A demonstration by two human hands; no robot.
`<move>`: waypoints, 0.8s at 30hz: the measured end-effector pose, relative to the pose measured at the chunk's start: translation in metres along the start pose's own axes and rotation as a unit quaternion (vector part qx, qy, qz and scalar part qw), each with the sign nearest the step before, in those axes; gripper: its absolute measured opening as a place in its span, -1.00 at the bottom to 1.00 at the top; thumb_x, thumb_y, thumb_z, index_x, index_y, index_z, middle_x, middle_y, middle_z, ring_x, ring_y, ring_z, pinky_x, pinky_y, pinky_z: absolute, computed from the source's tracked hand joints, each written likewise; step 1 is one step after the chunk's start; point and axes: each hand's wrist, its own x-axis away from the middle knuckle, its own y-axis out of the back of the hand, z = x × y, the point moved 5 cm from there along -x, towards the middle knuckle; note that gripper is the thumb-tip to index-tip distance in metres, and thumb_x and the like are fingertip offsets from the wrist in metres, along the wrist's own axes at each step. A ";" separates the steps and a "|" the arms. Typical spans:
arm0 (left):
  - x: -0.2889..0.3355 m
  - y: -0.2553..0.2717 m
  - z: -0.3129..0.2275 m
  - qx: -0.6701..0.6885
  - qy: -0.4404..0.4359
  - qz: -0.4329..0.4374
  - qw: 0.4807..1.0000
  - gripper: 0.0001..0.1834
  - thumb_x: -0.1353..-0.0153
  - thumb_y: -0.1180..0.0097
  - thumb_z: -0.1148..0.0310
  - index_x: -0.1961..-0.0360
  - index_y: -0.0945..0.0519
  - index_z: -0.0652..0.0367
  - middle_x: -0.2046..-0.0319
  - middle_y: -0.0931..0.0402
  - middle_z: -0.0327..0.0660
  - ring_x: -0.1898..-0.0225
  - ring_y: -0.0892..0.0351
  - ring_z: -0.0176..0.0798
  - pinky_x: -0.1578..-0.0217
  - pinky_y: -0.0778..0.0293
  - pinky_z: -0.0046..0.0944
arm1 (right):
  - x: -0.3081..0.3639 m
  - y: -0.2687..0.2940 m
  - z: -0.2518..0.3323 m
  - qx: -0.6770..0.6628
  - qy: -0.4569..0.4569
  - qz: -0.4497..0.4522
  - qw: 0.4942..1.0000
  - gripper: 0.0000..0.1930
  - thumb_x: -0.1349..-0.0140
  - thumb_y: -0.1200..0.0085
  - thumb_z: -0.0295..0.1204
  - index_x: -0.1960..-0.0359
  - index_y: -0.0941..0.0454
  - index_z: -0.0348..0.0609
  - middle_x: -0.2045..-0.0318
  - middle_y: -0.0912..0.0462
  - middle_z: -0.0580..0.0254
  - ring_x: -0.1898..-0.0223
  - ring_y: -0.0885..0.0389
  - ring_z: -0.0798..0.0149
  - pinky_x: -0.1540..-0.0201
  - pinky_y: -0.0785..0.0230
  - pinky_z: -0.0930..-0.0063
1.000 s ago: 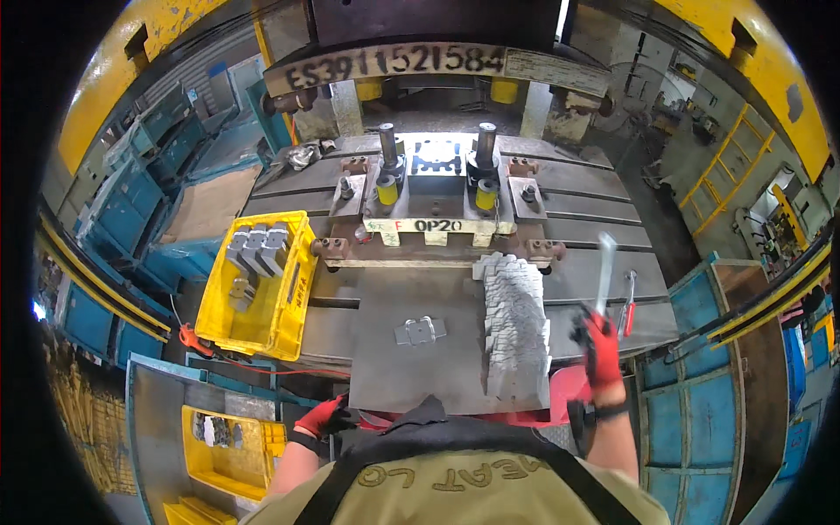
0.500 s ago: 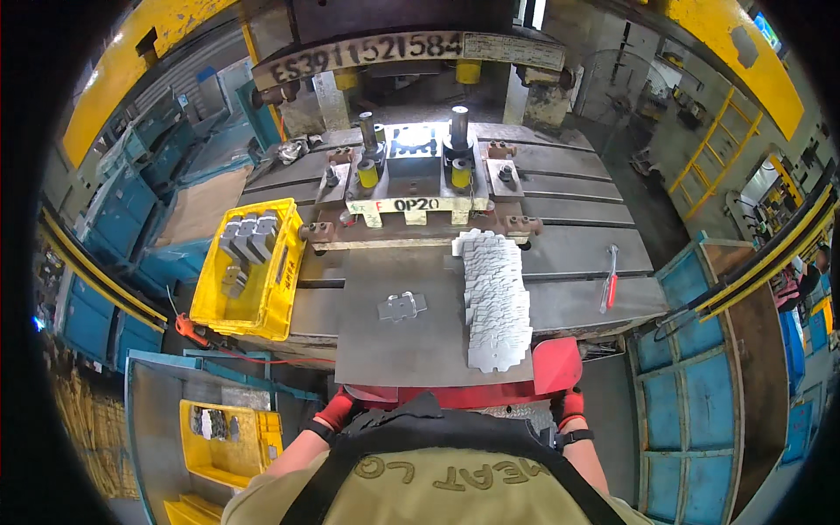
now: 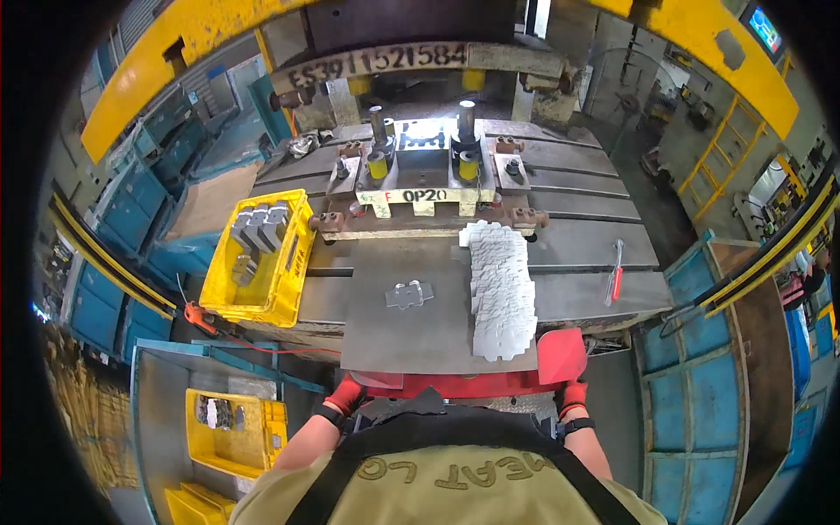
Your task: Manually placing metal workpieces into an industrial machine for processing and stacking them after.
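The scene is viewed from the wearer's head, through the left of two fisheye cameras, above the near side of a flat grey rectangular metal plate [image 3: 402, 337]. The view is directed downward and forward across it. A khaki cloth shirt [image 3: 464, 499] is caught closest, before the plate; a dark steel die with two upright posts [image 3: 429, 166] is framed farther off, beyond it.

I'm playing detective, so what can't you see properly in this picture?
All in the head view:
Left hand and right hand: fingertips too small and dark.
Overlapping metal plates: partly hidden by one another.
Dark press ram: top cut off by upper edge.
Wall screen: too small to read.
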 end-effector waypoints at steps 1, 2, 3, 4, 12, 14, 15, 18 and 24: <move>0.001 0.001 -0.009 -0.110 -0.099 0.004 0.989 -0.66 0.11 0.04 0.49 0.21 -0.29 0.16 0.28 -0.33 -0.25 0.30 -0.30 -0.41 0.36 -0.30 -0.41 | 0.005 -0.001 0.005 -0.029 0.010 0.006 0.999 -0.53 0.15 0.00 -0.14 0.29 -0.20 -0.21 0.58 -0.38 0.08 0.69 -0.34 0.24 0.75 -0.17 0.37; 0.002 -0.001 -0.015 -0.217 -0.195 0.009 0.956 -0.65 0.11 0.04 0.50 0.20 -0.29 0.17 0.27 -0.32 -0.24 0.28 -0.30 -0.40 0.32 -0.29 -0.41 | 0.009 -0.001 0.007 -0.061 -0.005 0.021 0.998 -0.51 0.15 0.00 -0.13 0.28 -0.19 -0.22 0.58 -0.38 0.08 0.69 -0.34 0.25 0.74 -0.17 0.38; 0.003 -0.002 -0.020 -0.203 -0.197 0.012 0.959 -0.65 0.10 0.06 0.50 0.19 -0.28 0.17 0.25 -0.32 -0.24 0.26 -0.29 -0.39 0.29 -0.28 -0.40 | 0.020 0.000 0.016 -0.093 -0.021 0.035 0.995 -0.49 0.16 0.00 -0.12 0.27 -0.18 -0.22 0.58 -0.38 0.09 0.69 -0.34 0.25 0.73 -0.18 0.38; 0.012 0.003 -0.021 -0.190 -0.194 0.002 0.962 -0.65 0.09 0.07 0.51 0.18 -0.28 0.17 0.24 -0.31 -0.23 0.24 -0.29 -0.39 0.26 -0.27 -0.40 | 0.066 0.000 0.061 -0.120 -0.061 0.070 0.988 -0.47 0.17 -0.01 -0.10 0.26 -0.17 -0.22 0.58 -0.38 0.09 0.68 -0.34 0.26 0.73 -0.18 0.39; 0.002 -0.008 -0.023 0.000 -0.030 0.016 0.999 -0.69 -0.02 0.25 0.49 0.14 -0.24 0.18 0.16 -0.25 -0.23 0.15 -0.22 -0.37 0.18 -0.20 -0.38 | 0.103 0.016 0.111 -0.057 -0.066 0.065 0.994 -0.34 0.20 0.03 0.03 0.20 -0.11 -0.25 0.57 -0.38 0.15 0.69 -0.34 0.29 0.74 -0.16 0.45; 0.000 -0.005 -0.023 -0.057 -0.060 0.022 0.996 -0.69 -0.04 0.25 0.38 0.12 -0.23 0.11 0.20 -0.27 -0.26 0.22 -0.27 -0.39 0.31 -0.28 -0.38 | 0.112 0.018 0.120 -0.058 -0.099 0.072 0.991 -0.35 0.18 0.04 0.02 0.20 -0.10 -0.26 0.55 -0.38 0.15 0.69 -0.35 0.28 0.75 -0.15 0.46; -0.004 -0.001 -0.017 -0.089 -0.087 0.029 0.992 -0.68 -0.05 0.24 0.34 0.12 -0.23 0.08 0.20 -0.27 -0.27 0.23 -0.28 -0.39 0.34 -0.31 -0.37 | 0.111 0.016 0.119 -0.074 -0.091 0.083 0.990 -0.38 0.16 0.05 0.00 0.21 -0.12 -0.26 0.56 -0.38 0.14 0.69 -0.35 0.29 0.75 -0.15 0.46; -0.011 0.012 0.005 -0.104 -0.117 0.028 0.987 -0.69 -0.06 0.23 0.30 0.13 -0.24 0.07 0.19 -0.26 -0.26 0.21 -0.28 -0.36 0.32 -0.32 -0.34 | 0.107 0.014 0.114 -0.064 -0.040 0.128 0.989 -0.50 0.10 0.07 -0.08 0.28 -0.19 -0.27 0.56 -0.39 0.12 0.69 -0.36 0.31 0.76 -0.15 0.47; 0.028 0.021 -0.020 0.096 0.050 -0.015 0.994 -0.68 -0.05 0.21 0.26 0.17 -0.29 0.13 0.23 -0.30 -0.25 0.22 -0.29 -0.32 0.26 -0.27 -0.37 | 0.123 0.047 0.124 -0.035 0.006 0.042 0.998 -0.70 0.08 0.03 -0.28 0.42 -0.28 -0.25 0.60 -0.39 0.16 0.67 -0.35 0.36 0.71 -0.19 0.52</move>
